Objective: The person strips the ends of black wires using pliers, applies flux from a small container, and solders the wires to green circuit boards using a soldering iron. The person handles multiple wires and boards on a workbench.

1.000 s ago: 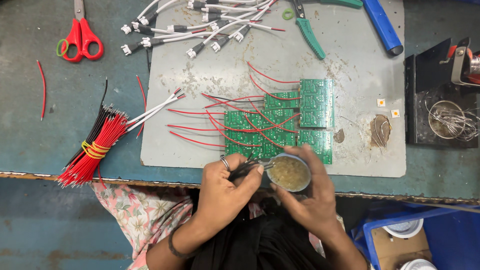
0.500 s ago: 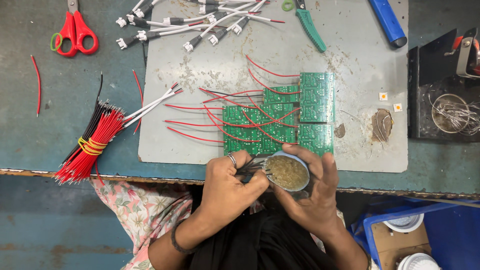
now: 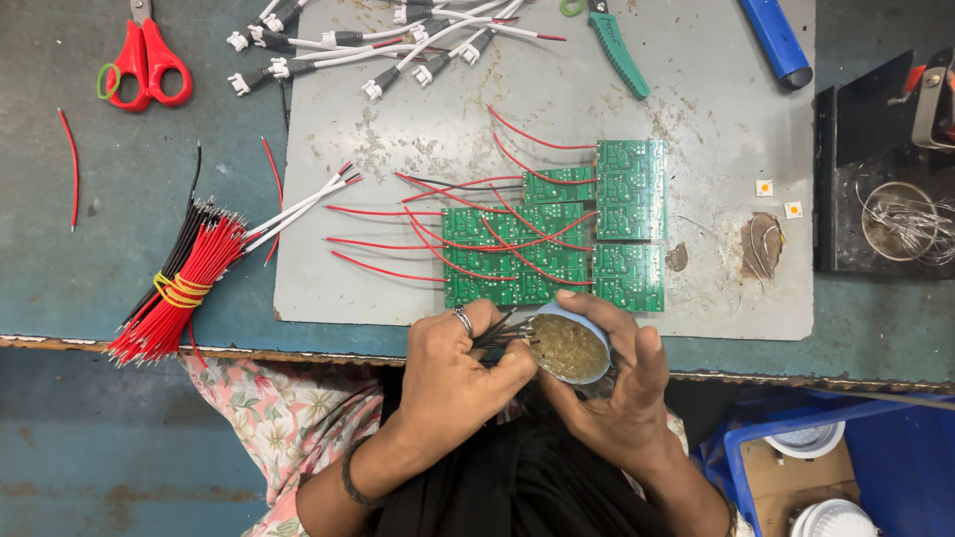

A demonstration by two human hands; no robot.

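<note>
My right hand (image 3: 622,393) holds a small round blue tin (image 3: 569,347) filled with yellowish-brown paste, just off the table's front edge. My left hand (image 3: 460,368), with a ring on one finger, pinches a small bunch of dark wires (image 3: 500,333) whose tips touch the paste at the tin's left rim. Right behind the hands, several green circuit boards (image 3: 557,244) with red wires soldered to them lie on a grey work mat (image 3: 696,119).
A banded bundle of red and black wires (image 3: 179,288) lies left of the mat. Red scissors (image 3: 144,62), white connector leads (image 3: 398,40), a green cutter (image 3: 612,40) and a blue tool handle (image 3: 776,40) sit at the back. A black stand (image 3: 885,199) is right, a blue crate (image 3: 846,477) below.
The view has shifted slightly. My hands stay at the table's front edge with the tin and the wires; the wire tips remain at the paste.
</note>
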